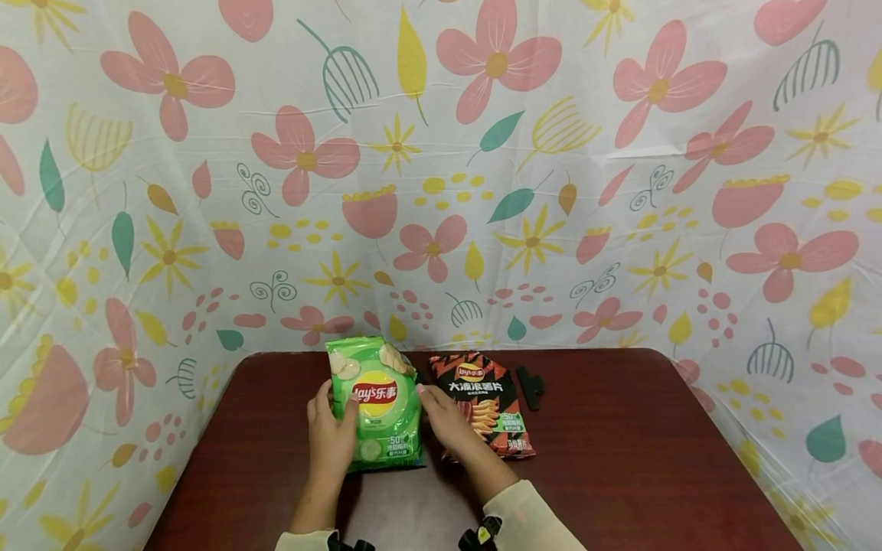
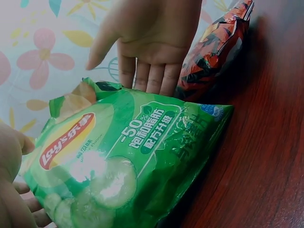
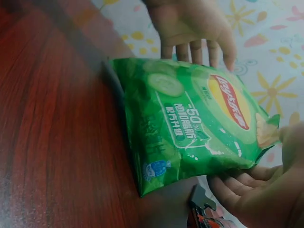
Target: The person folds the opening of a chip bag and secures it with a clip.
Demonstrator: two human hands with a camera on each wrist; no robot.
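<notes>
A green Lay's potato chip bag [image 1: 375, 417] stands tilted near the middle of the table, its printed front toward me. My left hand [image 1: 329, 432] grips its left side, thumb over the front edge and fingers behind. On the other side, my right hand [image 1: 448, 419] holds the right edge; in the left wrist view the fingers of that right hand [image 2: 154, 42] pass behind the bag. The bag's lower edge is close over the table in the right wrist view. Fingertips behind the bag are hidden.
Right of the green bag lies a black and red Lay's chip bag [image 1: 475, 390], partly covered by my right hand in the head view. A black clip [image 1: 530, 388] lies beside it. The dark red wooden table [image 1: 620, 451] ends at a floral cloth [image 1: 434, 191] behind.
</notes>
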